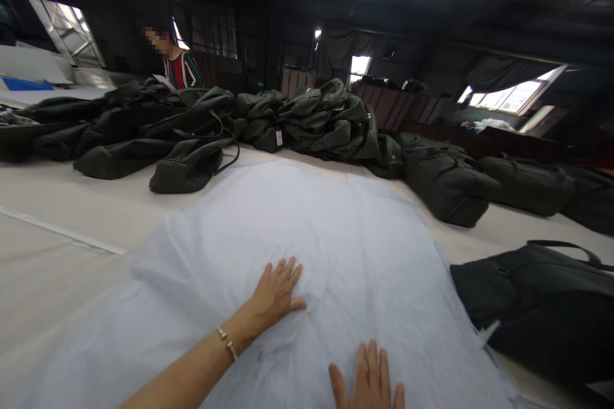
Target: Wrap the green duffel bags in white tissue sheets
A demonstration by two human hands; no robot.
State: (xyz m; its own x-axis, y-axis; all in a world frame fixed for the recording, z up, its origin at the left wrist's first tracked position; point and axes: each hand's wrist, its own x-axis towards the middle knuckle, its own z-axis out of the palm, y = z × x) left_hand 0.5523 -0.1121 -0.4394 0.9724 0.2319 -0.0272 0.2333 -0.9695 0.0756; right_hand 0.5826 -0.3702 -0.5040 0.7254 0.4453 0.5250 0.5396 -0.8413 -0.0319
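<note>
A large pale, thin sheet (307, 217) is spread over the table in front of me, lightly wrinkled under my arms. My left hand (275, 293) lies flat on its middle with fingers and thumb apart, and a metal bracelet (228, 344) circles that wrist. Lower and further right, my right hand (368, 380) rests palm down on the same sheet, fingers spread, its wrist cut off by the bottom edge of the view. Neither hand holds anything. Beside the sheet's right edge sits a dark bag (542, 300) with a strap handle.
Dark green bags (326, 118) are heaped along the far side of the cream table (57, 255). More bags (446, 179) stand at the right, and two (185, 166) lie at the left. A person in a striped top (185, 70) is behind the left pile.
</note>
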